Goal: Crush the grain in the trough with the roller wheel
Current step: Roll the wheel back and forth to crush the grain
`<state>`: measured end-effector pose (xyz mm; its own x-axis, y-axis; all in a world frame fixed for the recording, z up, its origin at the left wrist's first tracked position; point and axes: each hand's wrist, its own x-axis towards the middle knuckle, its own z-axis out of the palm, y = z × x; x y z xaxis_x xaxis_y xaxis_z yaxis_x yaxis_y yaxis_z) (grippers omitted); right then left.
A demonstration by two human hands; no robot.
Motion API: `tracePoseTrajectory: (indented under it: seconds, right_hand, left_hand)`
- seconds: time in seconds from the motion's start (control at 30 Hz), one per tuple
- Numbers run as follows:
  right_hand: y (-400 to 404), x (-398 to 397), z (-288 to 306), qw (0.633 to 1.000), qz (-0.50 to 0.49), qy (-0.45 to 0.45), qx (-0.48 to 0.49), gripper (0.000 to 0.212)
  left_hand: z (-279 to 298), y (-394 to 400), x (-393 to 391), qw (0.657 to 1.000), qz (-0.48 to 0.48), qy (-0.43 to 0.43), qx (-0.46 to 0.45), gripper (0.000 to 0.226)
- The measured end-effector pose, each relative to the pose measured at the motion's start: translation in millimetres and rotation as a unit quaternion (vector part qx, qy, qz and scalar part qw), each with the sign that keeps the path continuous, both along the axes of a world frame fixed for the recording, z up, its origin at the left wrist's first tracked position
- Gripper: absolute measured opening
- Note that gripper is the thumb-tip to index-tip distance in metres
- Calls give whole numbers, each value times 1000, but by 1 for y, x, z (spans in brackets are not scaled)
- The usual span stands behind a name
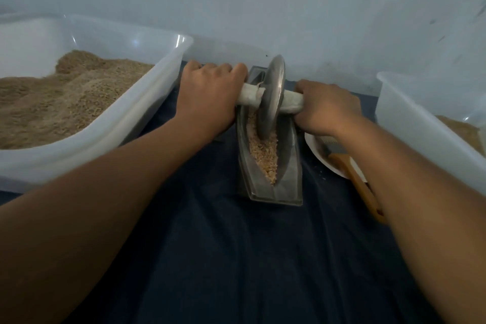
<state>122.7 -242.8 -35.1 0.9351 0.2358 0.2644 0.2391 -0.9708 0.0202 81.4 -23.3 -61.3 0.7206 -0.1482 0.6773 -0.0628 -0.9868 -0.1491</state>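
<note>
A boat-shaped metal trough [289,173] lies lengthwise on the dark cloth, holding pale broken grain [264,155]. The metal roller wheel [272,95] stands upright in the trough's far half, its lower edge sunk in the grain. A cloth-wrapped axle [249,96] runs through the wheel. My left hand [207,92] grips the axle's left end. My right hand [326,108] grips the right end. The trough's far tip is hidden behind the wheel.
A large translucent tub [147,102] heaped with brown grain sits at the left. Another white tub [420,123] with some grain stands at the right. A white plate [320,155] with a wooden-handled brush [360,184] lies beside the trough. A pale wall rises close behind.
</note>
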Motion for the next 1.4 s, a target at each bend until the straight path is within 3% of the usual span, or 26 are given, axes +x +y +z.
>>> tracePoseTrajectory:
  seconds: [0.23, 0.37, 0.73, 1.0, 1.4]
  right_hand:
    - [-1, 26, 12, 995, 36, 89, 6, 32]
    - [1, 28, 14, 992, 39, 115, 12, 29]
    - [-2, -9, 4, 1000, 17, 18, 0, 15]
    - [-6, -48, -4, 999, 25, -32, 25, 19]
    - [-14, -84, -13, 995, 56, -77, 33, 32]
  left_hand:
    - [6, -1, 22, 1000, 2, -23, 11, 13]
    - [6, -3, 25, 999, 4, -40, 15, 11]
    - [-5, -2, -9, 999, -5, -41, 9, 18]
    - [-7, -4, -42, 999, -8, -42, 12, 29]
    - [-7, -7, -71, 997, -3, -70, 25, 27]
